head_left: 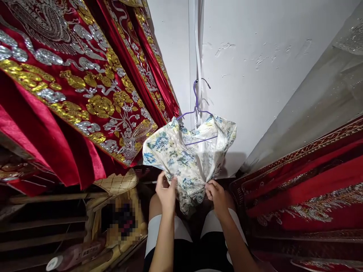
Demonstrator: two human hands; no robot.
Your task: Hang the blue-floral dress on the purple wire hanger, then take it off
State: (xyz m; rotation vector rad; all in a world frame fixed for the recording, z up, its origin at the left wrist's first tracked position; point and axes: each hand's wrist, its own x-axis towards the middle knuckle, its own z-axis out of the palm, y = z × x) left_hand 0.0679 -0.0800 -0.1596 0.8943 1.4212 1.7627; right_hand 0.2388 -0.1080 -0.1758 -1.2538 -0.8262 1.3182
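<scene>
Head view. A floral garment (181, 158), white with blue and green print, hangs on a purple hanger (196, 107) against a white wall (255, 75). The hanger's hook sits by a white strip (195, 37) that runs down the wall. The garment hangs in the middle of the frame, bunched towards its lower end, between the two raised hands.

The left hand (166, 192) is at the garment's lower left edge. Its fingers are curled shut on the fabric, with the thumb on the near side. The right hand (216, 194) is at the lower right edge. Its thumb and fingertips are pinched closed on a fold of the same fabric. Both forearms rise from the bottom of the frame.

To the left, red robes (70, 94) with gold and silver embroidery hang close beside the garment, their hem just next to its left shoulder. To the right lies more red embroidered cloth (306, 189), with a clear plastic cover (326, 94) above it. At lower left, a pink bottle (69, 257) with a white cap rests near wooden slats (42, 219).
</scene>
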